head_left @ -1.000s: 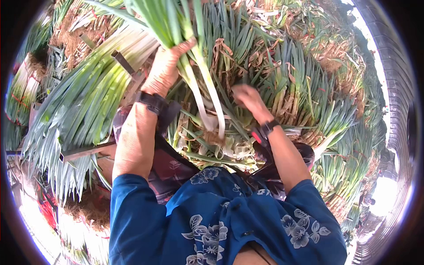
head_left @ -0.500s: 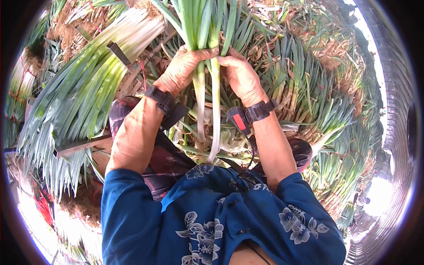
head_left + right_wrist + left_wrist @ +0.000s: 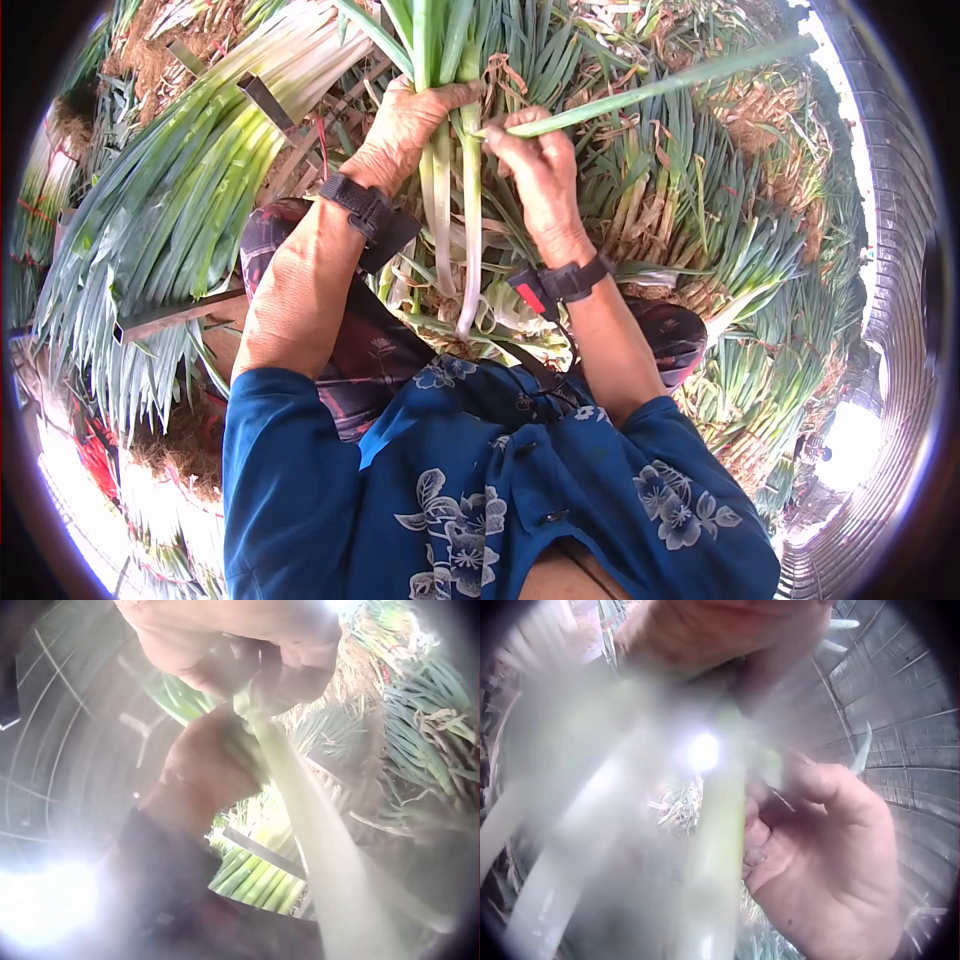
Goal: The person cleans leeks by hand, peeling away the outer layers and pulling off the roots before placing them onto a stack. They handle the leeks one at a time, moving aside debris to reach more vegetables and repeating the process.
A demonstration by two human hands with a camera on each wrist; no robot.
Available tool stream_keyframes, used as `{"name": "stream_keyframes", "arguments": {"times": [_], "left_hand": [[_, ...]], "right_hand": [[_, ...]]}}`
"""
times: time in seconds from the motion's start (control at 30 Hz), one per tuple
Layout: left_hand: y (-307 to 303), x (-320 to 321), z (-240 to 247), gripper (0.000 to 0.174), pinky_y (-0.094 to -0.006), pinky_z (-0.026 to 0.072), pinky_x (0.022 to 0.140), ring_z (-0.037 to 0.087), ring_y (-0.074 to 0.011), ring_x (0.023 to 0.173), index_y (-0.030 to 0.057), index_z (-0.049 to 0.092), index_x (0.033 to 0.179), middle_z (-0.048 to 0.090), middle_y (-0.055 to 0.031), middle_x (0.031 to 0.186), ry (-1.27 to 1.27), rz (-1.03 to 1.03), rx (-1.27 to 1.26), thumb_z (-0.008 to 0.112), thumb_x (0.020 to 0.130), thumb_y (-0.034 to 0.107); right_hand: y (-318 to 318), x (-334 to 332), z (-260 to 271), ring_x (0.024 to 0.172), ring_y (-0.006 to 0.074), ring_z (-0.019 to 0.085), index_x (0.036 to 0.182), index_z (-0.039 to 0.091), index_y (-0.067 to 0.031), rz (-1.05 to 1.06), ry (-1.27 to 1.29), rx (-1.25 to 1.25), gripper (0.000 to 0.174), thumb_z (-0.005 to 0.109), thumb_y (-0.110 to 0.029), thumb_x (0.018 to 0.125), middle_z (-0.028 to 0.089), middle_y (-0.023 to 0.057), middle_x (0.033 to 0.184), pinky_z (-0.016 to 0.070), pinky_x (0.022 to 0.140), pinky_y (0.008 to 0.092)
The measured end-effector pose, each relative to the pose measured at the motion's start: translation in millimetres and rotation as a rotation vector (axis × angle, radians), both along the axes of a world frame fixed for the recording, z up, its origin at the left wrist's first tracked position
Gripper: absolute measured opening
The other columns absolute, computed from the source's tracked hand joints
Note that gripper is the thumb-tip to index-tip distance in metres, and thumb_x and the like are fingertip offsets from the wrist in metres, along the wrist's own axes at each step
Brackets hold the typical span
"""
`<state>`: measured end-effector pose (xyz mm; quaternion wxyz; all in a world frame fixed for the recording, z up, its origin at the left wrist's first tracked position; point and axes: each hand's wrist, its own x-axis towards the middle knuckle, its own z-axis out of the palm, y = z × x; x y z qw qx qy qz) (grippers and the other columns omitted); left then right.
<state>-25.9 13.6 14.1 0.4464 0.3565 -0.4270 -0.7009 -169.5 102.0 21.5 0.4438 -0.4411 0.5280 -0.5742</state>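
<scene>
In the head view my left hand [image 3: 405, 135] grips a few green onions [image 3: 471, 200] around their stalks, leaves up, white ends hanging towards my lap. Close on the right, my right hand [image 3: 545, 185] pinches a long green leaf [image 3: 660, 88] that stretches out to the upper right. The leaf's lower end overlaps the outermost stalk. From the left wrist, the curled fingers of the right hand [image 3: 832, 862] show right beside a pale stalk [image 3: 716, 877]. Haze blurs both wrist views; in the right one, the stalk [image 3: 307, 810] runs down from between the hands.
A large bundle of cleaned green onions [image 3: 190, 190] lies on a metal-bar rack [image 3: 180, 318] at the left. Heaped untrimmed green onions [image 3: 650, 190] spread in front and to the right. Peeled scraps [image 3: 505, 310] lie near my knees. A ribbed dark wall [image 3: 895, 200] curves along the right.
My right hand came from the right to the stalks beside my left hand, and now holds a leaf swung out to the right. The left hand kept its grip on the green onions.
</scene>
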Motion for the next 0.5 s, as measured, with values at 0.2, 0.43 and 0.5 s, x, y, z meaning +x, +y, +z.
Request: {"name": "stream_keyframes", "arguments": {"times": [0.2, 0.43, 0.5], "left_hand": [[-15.1, 5.1, -2.4, 0.020, -0.0269, 0.0484, 0.053, 0.061, -0.0141, 0.063, 0.0010, 0.069, 0.097, 0.068, -0.0054, 0.079, 0.020, 0.084, 0.030, 0.074, 0.080, 0.010], [-15.3, 5.0, -3.1, 0.021, -0.0276, 0.0488, 0.055, 0.061, -0.0145, 0.064, 0.0006, 0.068, 0.098, 0.067, -0.0060, 0.080, -0.113, 0.204, -0.064, 0.073, 0.079, 0.009], [-7.0, -0.2, -11.6, 0.020, -0.0269, 0.0488, 0.056, 0.060, -0.0138, 0.063, 0.0002, 0.068, 0.096, 0.067, -0.0052, 0.079, -0.141, 0.175, -0.038, 0.073, 0.079, 0.010]], "right_hand": [[27.3, -31.4, 3.4, 0.071, 0.0088, 0.055, 0.090, 0.057, -0.0077, 0.272, -0.102, 0.145, 0.009, 0.064, -0.011, 0.085, 0.066, 0.0059, 0.086, 0.0432, 0.063, 0.0237], [88.6, -102.7, -92.8, 0.094, 0.0315, 0.066, 0.116, 0.061, -0.0022, 0.605, 1.173, 0.617, 0.049, 0.064, -0.039, 0.083, 0.066, 0.0221, 0.098, 0.0515, 0.081, 0.0375], [58.9, -70.3, -52.6, 0.089, 0.0231, 0.066, 0.120, 0.058, -0.0049, 0.293, 0.495, 0.524, 0.047, 0.064, -0.036, 0.085, 0.067, 0.0167, 0.096, 0.0506, 0.079, 0.0329]]}}
